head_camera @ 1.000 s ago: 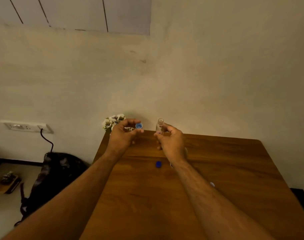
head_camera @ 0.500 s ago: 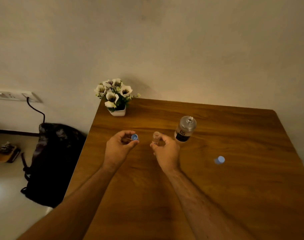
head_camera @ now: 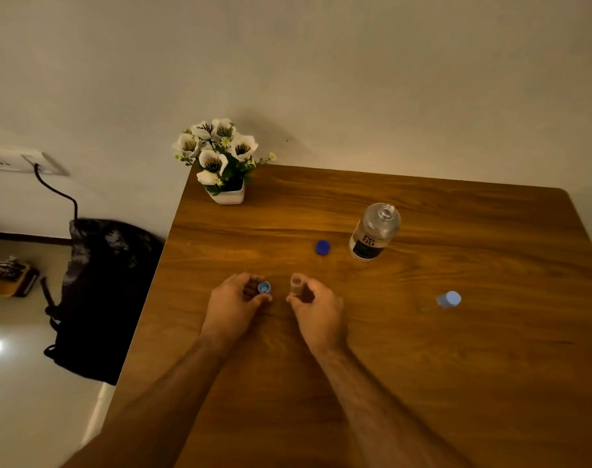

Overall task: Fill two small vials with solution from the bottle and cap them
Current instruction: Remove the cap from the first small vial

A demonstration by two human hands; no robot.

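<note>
My left hand [head_camera: 234,300] pinches a small light-blue vial cap [head_camera: 263,287], its hollow side facing the camera. My right hand [head_camera: 316,307] holds a small clear vial [head_camera: 296,284] upright and uncapped, close to the wooden table [head_camera: 423,383]. Cap and vial are a short gap apart. The clear solution bottle [head_camera: 374,233] stands open behind my right hand. Its dark-blue cap [head_camera: 322,247] lies on the table to its left. A second small vial with a light-blue cap [head_camera: 449,299] lies on the table to the right.
A white pot of artificial flowers [head_camera: 222,160] stands at the table's far left corner by the wall. A dark backpack [head_camera: 102,292] leans on the floor left of the table, under a wall socket with a cable [head_camera: 24,162].
The camera has tilted down, so the whole table top now shows. Both hands have lowered toward the table, still holding the cap and the vial a short gap apart.
</note>
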